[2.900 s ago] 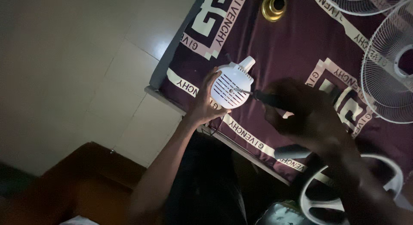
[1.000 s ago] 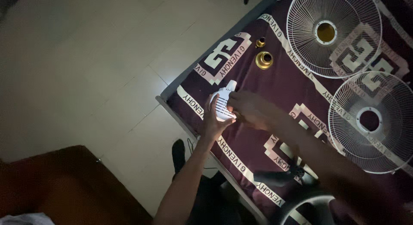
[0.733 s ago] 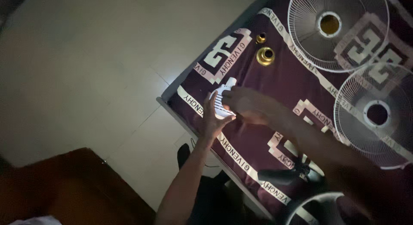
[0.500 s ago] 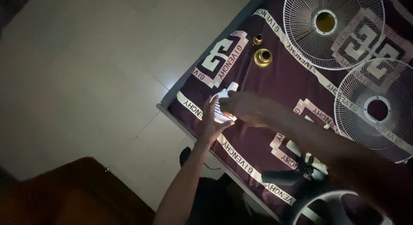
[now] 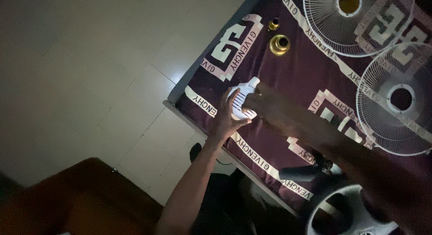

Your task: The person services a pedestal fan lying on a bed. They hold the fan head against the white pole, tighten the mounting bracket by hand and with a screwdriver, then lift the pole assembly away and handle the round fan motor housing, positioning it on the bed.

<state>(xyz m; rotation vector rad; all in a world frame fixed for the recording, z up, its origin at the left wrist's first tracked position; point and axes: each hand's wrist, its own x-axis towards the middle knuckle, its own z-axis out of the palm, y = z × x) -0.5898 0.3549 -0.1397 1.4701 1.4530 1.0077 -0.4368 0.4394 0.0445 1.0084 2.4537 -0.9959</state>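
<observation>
My left hand [image 5: 227, 120] grips a white rounded plastic housing with ribbed slots [image 5: 240, 102], held over the near-left corner of a dark purple patterned cloth [image 5: 297, 77]. My right hand [image 5: 270, 109] lies across the right side of the same housing, fingers curled on it and hiding part of it. Both forearms reach in from the lower right.
Two white wire fan guards [image 5: 355, 19] [image 5: 398, 100] lie on the cloth at the upper right. A large brass nut [image 5: 279, 44] and a smaller one [image 5: 273, 24] sit near the cloth's far edge. A white ring-shaped fan part [image 5: 346, 212] is at bottom right. Pale tiled floor [image 5: 99, 68] lies left.
The view has shifted slightly, so the bed and fan guards sit a little further right and up. Both hands stay on the white housing; the right hand still covers its side.
</observation>
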